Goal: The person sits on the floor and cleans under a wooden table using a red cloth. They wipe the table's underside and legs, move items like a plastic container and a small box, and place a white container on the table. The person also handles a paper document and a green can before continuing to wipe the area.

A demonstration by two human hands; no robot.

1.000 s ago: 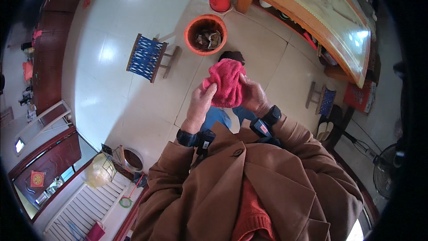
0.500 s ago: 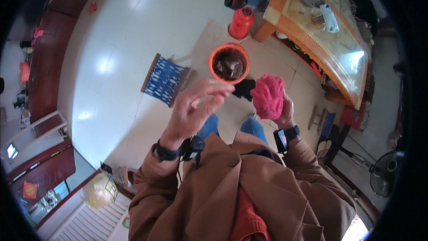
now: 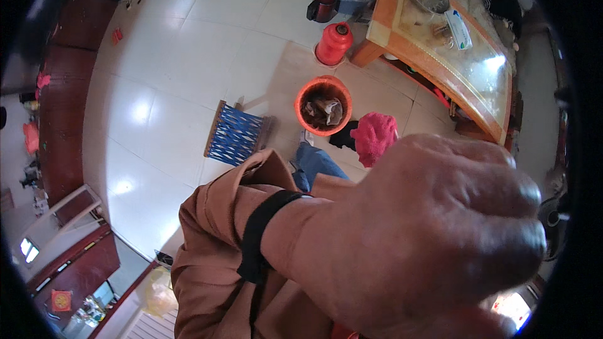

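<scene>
My left hand is large and close in front, over the right of the view, its back toward me and its fingers curled closed. Anything inside that fist is hidden. A black band circles its wrist. Just beyond the knuckles hangs a bunched pink cloth, its lower part covered by the left hand. My right hand is out of sight behind the left one, where the cloth is held up. Below, an orange bucket with dark contents and crumpled pale scraps stands on the floor.
A blue woven folding stool is left of the bucket. Behind the bucket are a red thermos flask, a dark kettle and a blue bin. A wooden glass-topped table stands at the right. Black cloth lies beside the bucket.
My left hand has come up and to the right, much nearer, and its fingers have curled closed. It now covers my right hand. The pink cloth stays in about the same place.
</scene>
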